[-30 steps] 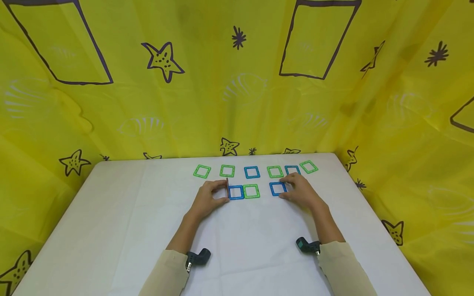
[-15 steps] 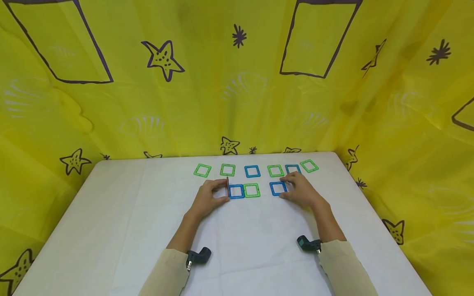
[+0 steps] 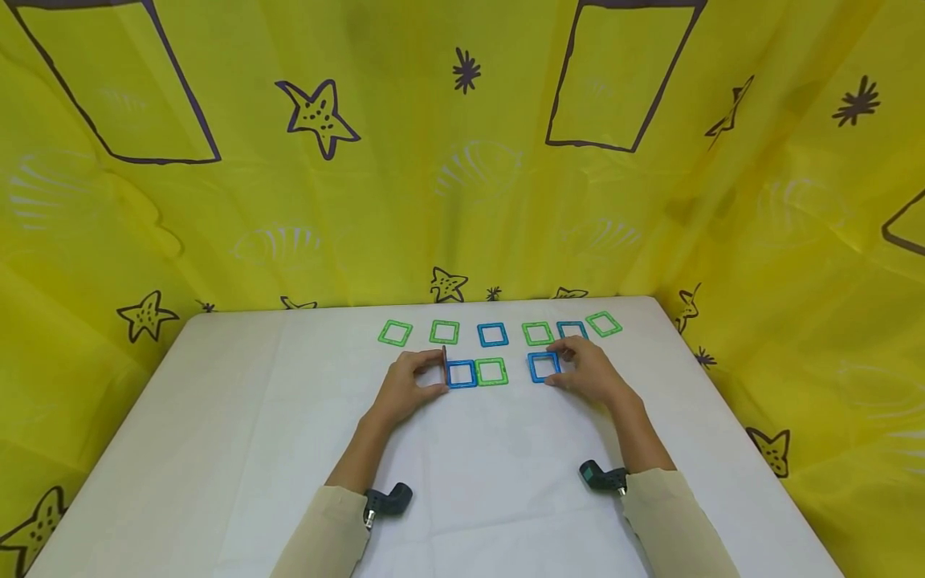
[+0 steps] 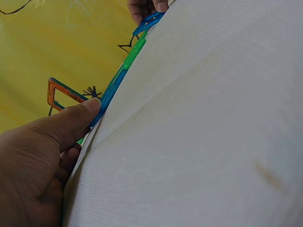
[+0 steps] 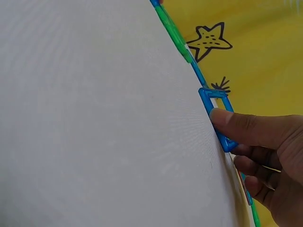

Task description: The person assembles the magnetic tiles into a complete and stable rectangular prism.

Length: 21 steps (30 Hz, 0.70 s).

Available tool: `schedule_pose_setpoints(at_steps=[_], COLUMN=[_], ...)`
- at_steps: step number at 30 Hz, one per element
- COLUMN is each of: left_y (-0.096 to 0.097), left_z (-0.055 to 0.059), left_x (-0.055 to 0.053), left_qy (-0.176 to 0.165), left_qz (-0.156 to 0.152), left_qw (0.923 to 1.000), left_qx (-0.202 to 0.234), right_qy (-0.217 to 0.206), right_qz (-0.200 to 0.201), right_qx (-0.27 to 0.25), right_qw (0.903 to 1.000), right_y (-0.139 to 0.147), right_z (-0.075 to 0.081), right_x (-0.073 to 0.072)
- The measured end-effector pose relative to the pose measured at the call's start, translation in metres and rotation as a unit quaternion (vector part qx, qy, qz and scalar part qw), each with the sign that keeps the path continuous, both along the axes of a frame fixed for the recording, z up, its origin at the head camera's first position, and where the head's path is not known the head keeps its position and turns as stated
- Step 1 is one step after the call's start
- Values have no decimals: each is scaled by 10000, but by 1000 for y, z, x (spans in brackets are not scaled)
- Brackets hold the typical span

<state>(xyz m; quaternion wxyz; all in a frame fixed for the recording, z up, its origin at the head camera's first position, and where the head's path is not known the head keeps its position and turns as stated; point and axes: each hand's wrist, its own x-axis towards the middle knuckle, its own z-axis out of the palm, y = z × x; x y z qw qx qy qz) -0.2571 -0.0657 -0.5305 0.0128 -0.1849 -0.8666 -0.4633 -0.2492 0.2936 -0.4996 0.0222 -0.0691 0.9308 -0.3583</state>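
Note:
Near the middle of the table my left hand (image 3: 410,389) holds an orange square magnetic tile (image 4: 56,86) on edge, fingers at its top and thumb low. Seen from the head, that tile is a thin dark upright line. Against its foot lies a flat blue tile (image 3: 461,374), joined on the right to a green tile (image 3: 491,372). Farther right, my right hand (image 3: 587,371) pinches another blue tile (image 3: 543,367) between thumb and fingers. The right wrist view shows this blue tile (image 5: 214,118) tilted, its far end raised off the white cloth.
Behind the hands runs a row of flat square tiles, among them a green tile (image 3: 395,333), a blue tile (image 3: 493,335) and a tilted green tile (image 3: 603,324) at the right end. A yellow patterned curtain (image 3: 390,217) borders the white table (image 3: 238,433).
The blue tile in my right hand has lifted slightly at its left side, from flat to tilted. My left hand and the upright tile stay still.

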Motion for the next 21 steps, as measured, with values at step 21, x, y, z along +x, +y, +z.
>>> schedule_pose_setpoints(at_steps=[21], left_y=[0], left_z=[0], left_x=[0], left_qy=[2], left_qz=[-73], left_qw=[10000], left_qx=[50], right_qy=[310], right_qz=[-141], right_qx=[-518], right_qw=[9981], right_y=[0], right_z=[3], right_x=[2])
